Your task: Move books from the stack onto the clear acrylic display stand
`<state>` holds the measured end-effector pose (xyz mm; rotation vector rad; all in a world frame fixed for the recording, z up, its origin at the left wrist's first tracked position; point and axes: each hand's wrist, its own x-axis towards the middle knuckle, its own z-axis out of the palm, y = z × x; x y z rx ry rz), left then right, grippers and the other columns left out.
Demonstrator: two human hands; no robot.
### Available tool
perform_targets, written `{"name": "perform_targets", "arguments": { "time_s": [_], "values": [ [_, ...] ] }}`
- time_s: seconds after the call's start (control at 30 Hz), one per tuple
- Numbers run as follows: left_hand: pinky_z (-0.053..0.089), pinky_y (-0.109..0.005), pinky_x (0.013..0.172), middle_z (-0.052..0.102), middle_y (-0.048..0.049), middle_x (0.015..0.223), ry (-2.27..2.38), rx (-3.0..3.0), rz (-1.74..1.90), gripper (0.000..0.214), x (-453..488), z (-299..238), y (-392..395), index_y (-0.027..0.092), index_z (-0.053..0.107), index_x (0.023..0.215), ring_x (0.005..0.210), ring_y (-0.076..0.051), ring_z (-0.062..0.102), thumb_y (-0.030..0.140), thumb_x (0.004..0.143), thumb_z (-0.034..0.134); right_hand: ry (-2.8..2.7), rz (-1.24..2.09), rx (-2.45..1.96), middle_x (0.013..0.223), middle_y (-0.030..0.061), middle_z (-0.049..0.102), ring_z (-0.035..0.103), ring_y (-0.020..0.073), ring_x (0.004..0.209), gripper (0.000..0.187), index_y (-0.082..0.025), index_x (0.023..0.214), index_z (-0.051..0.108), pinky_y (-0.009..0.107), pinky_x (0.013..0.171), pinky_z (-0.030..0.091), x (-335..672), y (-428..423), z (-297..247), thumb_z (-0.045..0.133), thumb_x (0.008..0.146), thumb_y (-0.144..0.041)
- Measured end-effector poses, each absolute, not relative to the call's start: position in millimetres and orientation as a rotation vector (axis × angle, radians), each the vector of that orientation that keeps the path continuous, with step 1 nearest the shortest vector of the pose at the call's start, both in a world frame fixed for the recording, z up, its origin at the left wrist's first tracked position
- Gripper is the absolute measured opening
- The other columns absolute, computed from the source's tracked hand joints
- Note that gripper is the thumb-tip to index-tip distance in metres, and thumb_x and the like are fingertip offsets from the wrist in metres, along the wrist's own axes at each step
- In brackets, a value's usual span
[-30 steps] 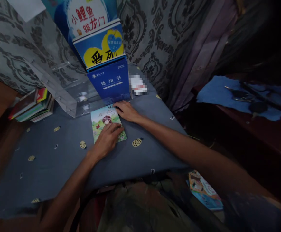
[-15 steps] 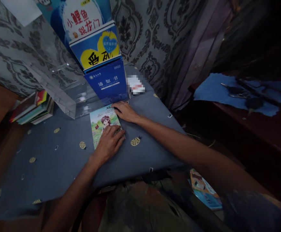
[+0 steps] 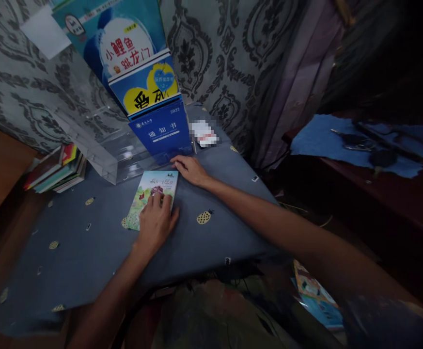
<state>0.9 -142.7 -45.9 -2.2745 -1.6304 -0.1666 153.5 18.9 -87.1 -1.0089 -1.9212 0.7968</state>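
Note:
A small picture book [image 3: 149, 191] with a green cover lies flat on the grey-blue cloth [image 3: 87, 252] of a table. My left hand [image 3: 155, 223] rests flat on the book's lower right part, fingers stretched out. My right hand [image 3: 189, 169] lies with fingers extended at the book's top right corner, touching its edge. Just behind the book stands a clear plastic rack [image 3: 98, 145] holding a blue booklet [image 3: 162, 131] and two larger blue books [image 3: 131, 53] stepped above it.
A stack of books [image 3: 56, 167] lies at the left rear of the table. Patterned curtains hang behind. A dark wooden surface to the right carries a blue cloth [image 3: 342, 145] with dark tools. Another colourful book [image 3: 318, 300] lies low beside my lap.
The picture book has turned clockwise and slid a little left under my left hand. My right hand has stayed at its top right corner. The view shifted slightly downward.

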Motion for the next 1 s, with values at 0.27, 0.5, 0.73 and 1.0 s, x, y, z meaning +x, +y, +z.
{"name": "perform_targets", "arguments": {
  "time_s": [0.27,0.5,0.73,1.0],
  "values": [
    [0.054,-0.041,0.069,0.070,-0.0216,0.098,-1.945,-2.229,0.256,0.026,24,-23,-122,0.008,0.065,0.101,0.089,-0.034,0.069,0.021,0.097,0.043,-1.800,0.875,-1.054,0.099,0.0066,0.080,0.073,0.0178,0.096,0.030,-0.015,0.117,0.068,0.032,0.091,0.052,157,22,-85,0.045,0.098,-0.013],
    [0.052,-0.039,0.069,0.074,-0.0178,0.089,-1.943,-2.264,0.352,0.029,20,-4,-118,0.012,0.067,0.100,0.082,-0.033,0.074,0.020,0.100,0.039,-1.752,0.906,-1.026,0.098,0.0069,0.080,0.074,0.0180,0.094,0.030,-0.014,0.116,0.069,0.032,0.090,0.053,157,23,-85,0.045,0.098,-0.014],
    [0.052,-0.037,0.070,0.075,-0.0167,0.092,-1.912,-2.258,0.313,0.030,18,-9,-119,0.013,0.068,0.101,0.081,-0.030,0.073,0.023,0.101,0.040,-1.738,0.910,-1.041,0.095,0.0061,0.080,0.074,0.0175,0.092,0.029,-0.016,0.115,0.069,0.031,0.088,0.053,156,23,-86,0.045,0.098,-0.015],
    [0.053,-0.036,0.075,0.072,-0.0139,0.106,-1.889,-2.297,-0.020,0.029,-8,-25,-121,0.018,0.067,0.110,0.098,-0.029,0.067,0.040,0.099,0.053,-1.932,0.626,-1.053,0.105,0.0076,0.078,0.070,0.0213,0.099,0.031,-0.018,0.119,0.068,0.036,0.093,0.051,157,4,-79,0.045,0.099,-0.019]
  ]
}}
